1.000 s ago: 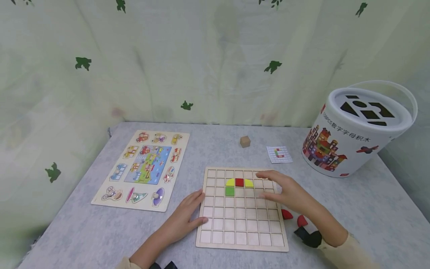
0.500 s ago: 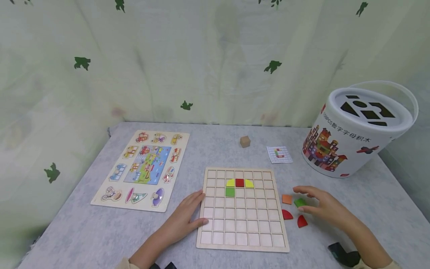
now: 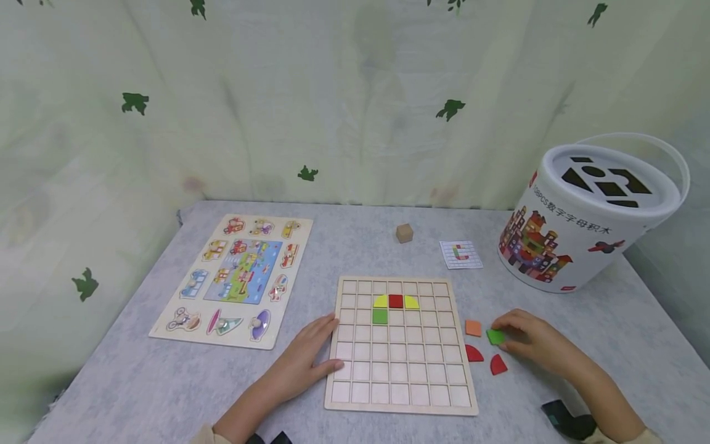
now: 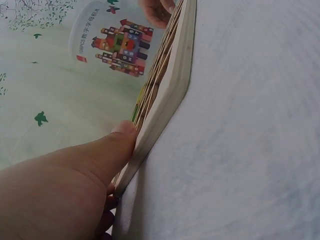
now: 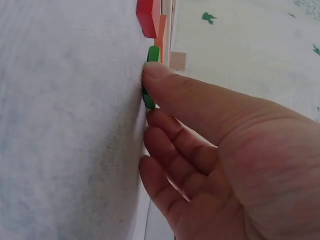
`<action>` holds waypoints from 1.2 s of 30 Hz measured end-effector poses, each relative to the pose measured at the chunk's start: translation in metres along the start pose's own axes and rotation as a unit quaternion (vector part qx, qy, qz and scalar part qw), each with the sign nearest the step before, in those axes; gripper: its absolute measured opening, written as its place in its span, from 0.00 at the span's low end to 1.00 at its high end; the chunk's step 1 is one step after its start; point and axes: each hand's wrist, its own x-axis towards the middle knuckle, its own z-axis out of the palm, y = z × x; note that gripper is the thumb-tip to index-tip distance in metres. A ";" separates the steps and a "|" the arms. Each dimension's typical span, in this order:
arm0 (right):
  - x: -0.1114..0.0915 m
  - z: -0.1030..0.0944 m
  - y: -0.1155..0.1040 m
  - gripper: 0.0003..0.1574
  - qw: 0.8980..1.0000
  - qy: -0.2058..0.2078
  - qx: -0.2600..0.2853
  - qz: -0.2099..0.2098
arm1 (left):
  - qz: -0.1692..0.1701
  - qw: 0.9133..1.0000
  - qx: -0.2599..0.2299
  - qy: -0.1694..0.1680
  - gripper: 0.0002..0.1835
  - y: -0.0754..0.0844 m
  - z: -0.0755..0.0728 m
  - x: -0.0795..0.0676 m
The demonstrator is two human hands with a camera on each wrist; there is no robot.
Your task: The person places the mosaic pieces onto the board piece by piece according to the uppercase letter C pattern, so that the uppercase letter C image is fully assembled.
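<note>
My right hand has its thumb and fingertips at the edges of a green square tile lying on the table; in the right wrist view the thumb presses the green tile. Beside it lie an orange square tile and two red quarter-round tiles, one nearer the board and one nearer me. My left hand rests along the left edge of the wooden grid board, thumb on its rim. Set in the grid are a red square, two yellow quarter-rounds and a green square.
Left of the board lies a wooden vehicle puzzle. Behind the board are a small wooden cube and a card with a coloured pattern. A white bucket with a slotted lid stands at the back right. A curtain hangs behind the table.
My right hand moved from over the board's upper right to the loose tiles, then closed its fingers on the green tile. My left hand stayed at the board's edge.
</note>
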 end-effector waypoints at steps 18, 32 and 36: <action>0.014 0.006 -0.071 0.17 0.982 0.108 0.054 -0.146 | 0.018 1.000 0.005 0.003 0.40 -0.002 0.000 -0.001; 0.051 0.058 -0.124 0.18 0.963 0.060 0.124 -0.233 | 0.006 1.000 0.001 -0.005 0.41 -0.002 0.000 -0.001; 0.058 0.068 -0.117 0.17 0.971 0.007 0.133 -0.201 | 0.005 1.000 -0.002 -0.005 0.42 -0.002 0.000 0.000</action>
